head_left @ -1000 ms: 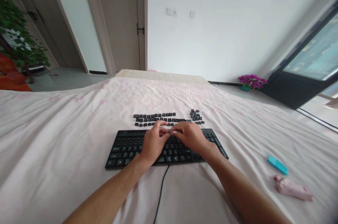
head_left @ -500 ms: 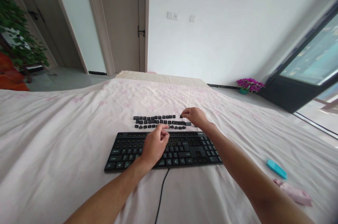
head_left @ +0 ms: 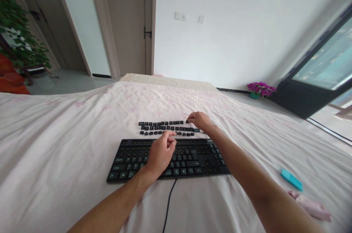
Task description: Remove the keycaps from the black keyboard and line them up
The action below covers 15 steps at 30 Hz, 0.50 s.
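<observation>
A black keyboard [head_left: 198, 161] lies on a pale pink bedsheet [head_left: 68, 145], its cable [head_left: 167, 203] running toward me. Several of its keys are off, showing bare sockets. Just beyond it, rows of loose black keycaps [head_left: 161, 126] are laid out on the sheet. My left hand [head_left: 161, 152] rests on the middle of the keyboard with its fingers curled in and nothing visible in them. My right hand [head_left: 199, 120] reaches past the keyboard to the right end of the keycap rows. Its fingers are pinched together there, and what they hold is hidden.
A teal flat object [head_left: 290, 179] and a pink packet [head_left: 310, 205] lie on the sheet at the right. A green plant [head_left: 19, 39] stands far left, a pot of purple flowers [head_left: 260, 88] by the dark window frame [head_left: 308, 97]. A door [head_left: 129, 24] is behind the bed.
My right hand left the keyboard, where both hands met around a thin metal tool, and moved up to the keycap rows. The left hand stayed on the keyboard.
</observation>
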Tool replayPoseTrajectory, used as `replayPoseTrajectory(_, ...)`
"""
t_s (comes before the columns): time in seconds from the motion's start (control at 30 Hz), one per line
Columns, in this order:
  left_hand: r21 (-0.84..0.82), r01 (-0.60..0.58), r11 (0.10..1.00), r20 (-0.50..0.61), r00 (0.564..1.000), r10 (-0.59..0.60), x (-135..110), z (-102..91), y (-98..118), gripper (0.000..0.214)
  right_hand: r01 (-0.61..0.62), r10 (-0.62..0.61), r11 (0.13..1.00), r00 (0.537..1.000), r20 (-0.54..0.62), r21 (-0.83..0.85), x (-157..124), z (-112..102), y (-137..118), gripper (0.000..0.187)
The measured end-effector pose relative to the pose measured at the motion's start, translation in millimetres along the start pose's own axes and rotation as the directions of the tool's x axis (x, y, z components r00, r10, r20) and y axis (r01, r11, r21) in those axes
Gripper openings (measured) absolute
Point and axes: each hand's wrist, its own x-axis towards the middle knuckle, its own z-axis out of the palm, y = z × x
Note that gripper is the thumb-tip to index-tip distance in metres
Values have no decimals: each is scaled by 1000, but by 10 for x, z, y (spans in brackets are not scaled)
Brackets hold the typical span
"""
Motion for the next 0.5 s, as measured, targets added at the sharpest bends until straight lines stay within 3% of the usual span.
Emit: replayPoseTrajectory(0.5, 33, -9, 999, 9, 1000, 9, -10, 20, -21, 23, 54, -54, 999, 998, 35, -3, 50, 41, 3, 18)
